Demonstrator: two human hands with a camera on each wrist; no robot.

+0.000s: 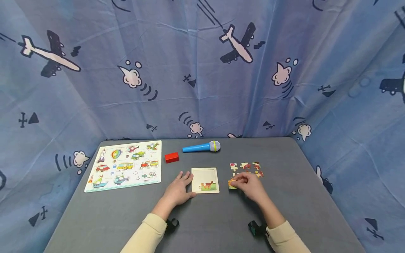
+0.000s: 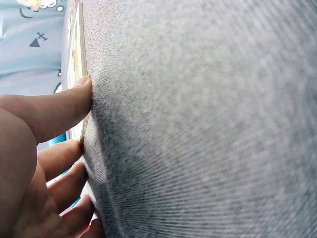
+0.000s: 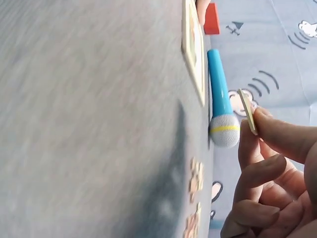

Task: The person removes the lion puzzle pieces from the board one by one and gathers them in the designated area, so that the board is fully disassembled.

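A small square puzzle tray (image 1: 195, 169) lies on the grey table, with a few joined pieces (image 1: 209, 186) along its bottom right. My left hand (image 1: 178, 189) is flat at the tray's left side, fingers spread; in the left wrist view its thumb (image 2: 74, 101) touches the tray's edge. Off to the tray's right, my right hand (image 1: 252, 187) pinches one orange-and-green puzzle piece (image 1: 232, 185) between thumb and fingers. That piece (image 3: 247, 112) appears edge-on and lifted off the table in the right wrist view. Just beyond this hand lie several loose puzzle pieces (image 1: 245, 165), some partly covered by it.
Behind the tray are a blue toy microphone (image 1: 201, 147) and a red block (image 1: 172, 157). A large picture board of vehicles (image 1: 124, 166) occupies the left of the table (image 1: 209, 225). A blue curtain (image 1: 177, 70) with airplane prints hangs around the back and sides.
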